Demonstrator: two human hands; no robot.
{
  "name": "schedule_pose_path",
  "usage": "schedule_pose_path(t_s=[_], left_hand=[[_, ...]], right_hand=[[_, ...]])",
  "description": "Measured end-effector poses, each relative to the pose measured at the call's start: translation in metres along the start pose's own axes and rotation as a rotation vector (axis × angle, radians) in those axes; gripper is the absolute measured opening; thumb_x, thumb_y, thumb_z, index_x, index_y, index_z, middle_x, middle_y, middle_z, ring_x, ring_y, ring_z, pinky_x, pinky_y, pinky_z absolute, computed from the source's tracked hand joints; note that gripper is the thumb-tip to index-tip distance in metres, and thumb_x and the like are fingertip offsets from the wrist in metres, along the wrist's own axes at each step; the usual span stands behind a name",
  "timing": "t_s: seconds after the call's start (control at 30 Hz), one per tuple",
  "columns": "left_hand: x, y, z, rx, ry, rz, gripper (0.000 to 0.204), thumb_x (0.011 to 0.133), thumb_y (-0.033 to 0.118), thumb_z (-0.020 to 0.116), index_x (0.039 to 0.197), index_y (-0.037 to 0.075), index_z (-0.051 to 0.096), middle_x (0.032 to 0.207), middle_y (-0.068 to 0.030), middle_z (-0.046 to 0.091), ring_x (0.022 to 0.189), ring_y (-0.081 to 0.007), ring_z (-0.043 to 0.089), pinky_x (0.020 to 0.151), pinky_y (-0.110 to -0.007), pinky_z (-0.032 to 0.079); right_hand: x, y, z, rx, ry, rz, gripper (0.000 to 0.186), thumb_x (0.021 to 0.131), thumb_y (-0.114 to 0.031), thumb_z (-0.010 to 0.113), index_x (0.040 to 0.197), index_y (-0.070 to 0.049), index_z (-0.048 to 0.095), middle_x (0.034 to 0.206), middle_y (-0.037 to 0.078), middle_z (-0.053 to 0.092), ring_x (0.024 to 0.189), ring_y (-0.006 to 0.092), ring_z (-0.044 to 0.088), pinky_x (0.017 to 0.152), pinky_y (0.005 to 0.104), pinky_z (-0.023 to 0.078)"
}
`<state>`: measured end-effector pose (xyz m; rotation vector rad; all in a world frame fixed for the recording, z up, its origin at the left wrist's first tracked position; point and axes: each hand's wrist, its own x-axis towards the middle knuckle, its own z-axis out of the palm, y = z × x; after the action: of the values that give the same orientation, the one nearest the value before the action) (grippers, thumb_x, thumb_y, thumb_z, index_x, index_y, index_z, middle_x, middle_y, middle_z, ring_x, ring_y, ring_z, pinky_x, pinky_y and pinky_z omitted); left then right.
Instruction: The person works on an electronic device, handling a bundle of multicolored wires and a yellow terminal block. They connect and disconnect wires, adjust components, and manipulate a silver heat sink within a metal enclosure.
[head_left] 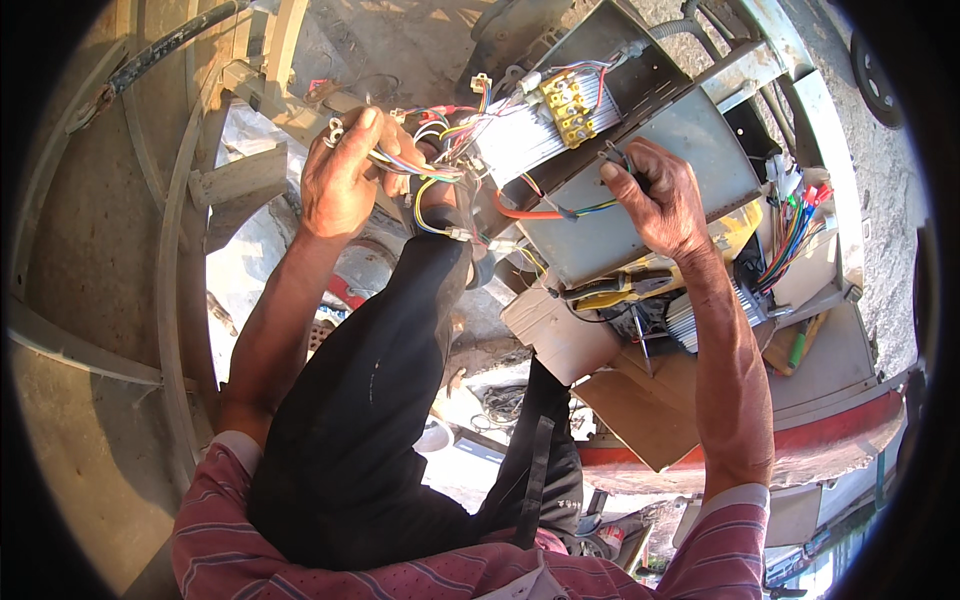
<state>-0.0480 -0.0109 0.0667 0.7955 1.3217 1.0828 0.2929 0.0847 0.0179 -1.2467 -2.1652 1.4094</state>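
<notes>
My left hand (340,180) grips a bundle of coloured wires (410,167) with a pale connector at the top. Above and between my hands sits a silver finned electronic box (505,140) with a yellow terminal block (566,107), wires running out of it. My right hand (660,200) is closed on the dark end of a cable (530,212), whose orange sleeve and green and blue wires lead left; the exact end is partly hidden by my fingers. That hand is over a grey metal housing (585,255).
Pliers (615,290), a second finned unit (700,318) with coloured leads and cardboard (630,415) lie at right, a green-handled tool (800,342) beyond. A curved tan body panel (90,250) fills the left. My legs (350,390) are below my hands.
</notes>
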Motion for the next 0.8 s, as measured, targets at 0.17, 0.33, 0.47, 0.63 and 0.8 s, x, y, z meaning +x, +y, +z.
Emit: schedule_pose_path(t_s=[0.17, 0.33, 0.47, 0.63, 0.8], left_hand=[[0.008, 0.016, 0.001, 0.057, 0.107, -0.031, 0.045, 0.111, 0.046, 0.046, 0.085, 0.01, 0.052, 0.071, -0.0106, 0.057, 0.055, -0.0135, 0.045, 0.052, -0.028, 0.035], [0.014, 0.032, -0.004, 0.081, 0.09, -0.039, 0.046, 0.111, 0.046, 0.047, 0.083, 0.01, 0.053, 0.067, -0.0077, 0.061, 0.049, -0.0099, 0.045, 0.046, -0.025, 0.032], [0.025, 0.031, -0.008, 0.133, 0.053, -0.062, 0.046, 0.109, 0.045, 0.052, 0.08, 0.01, 0.058, 0.063, -0.0057, 0.06, 0.049, -0.0099, 0.046, 0.048, -0.025, 0.033], [0.045, 0.032, -0.019, 0.217, 0.084, -0.143, 0.05, 0.103, 0.051, 0.061, 0.074, 0.011, 0.059, 0.06, -0.004, 0.058, 0.048, -0.0099, 0.045, 0.048, -0.026, 0.032], [0.057, 0.021, -0.014, 0.15, 0.153, -0.126, 0.04, 0.101, 0.043, 0.07, 0.081, 0.01, 0.059, 0.065, -0.0008, 0.055, 0.049, -0.009, 0.049, 0.051, -0.025, 0.044]], right_hand=[[0.0, 0.002, 0.0, -0.004, -0.004, 0.007, 0.036, 0.099, -0.032, 0.066, 0.089, 0.002, 0.061, 0.082, 0.016, 0.059, 0.076, 0.0381, 0.056, 0.072, 0.0435, 0.048], [0.0, 0.003, 0.0, -0.019, -0.009, 0.005, 0.034, 0.099, -0.034, 0.066, 0.099, 0.001, 0.067, 0.087, 0.017, 0.063, 0.08, 0.0388, 0.061, 0.074, 0.043, 0.05], [-0.001, 0.003, 0.0, -0.003, -0.004, -0.002, 0.034, 0.099, -0.034, 0.066, 0.103, 0.0, 0.068, 0.092, 0.018, 0.066, 0.085, 0.0402, 0.064, 0.076, 0.0429, 0.052], [-0.001, 0.004, 0.0, -0.02, -0.018, 0.019, 0.035, 0.099, -0.035, 0.065, 0.107, -0.001, 0.07, 0.097, 0.018, 0.068, 0.09, 0.0412, 0.066, 0.078, 0.043, 0.053], [-0.001, 0.006, 0.001, -0.026, -0.021, 0.009, 0.037, 0.099, -0.038, 0.066, 0.107, -0.002, 0.071, 0.098, 0.018, 0.068, 0.091, 0.0415, 0.066, 0.079, 0.0432, 0.053]])
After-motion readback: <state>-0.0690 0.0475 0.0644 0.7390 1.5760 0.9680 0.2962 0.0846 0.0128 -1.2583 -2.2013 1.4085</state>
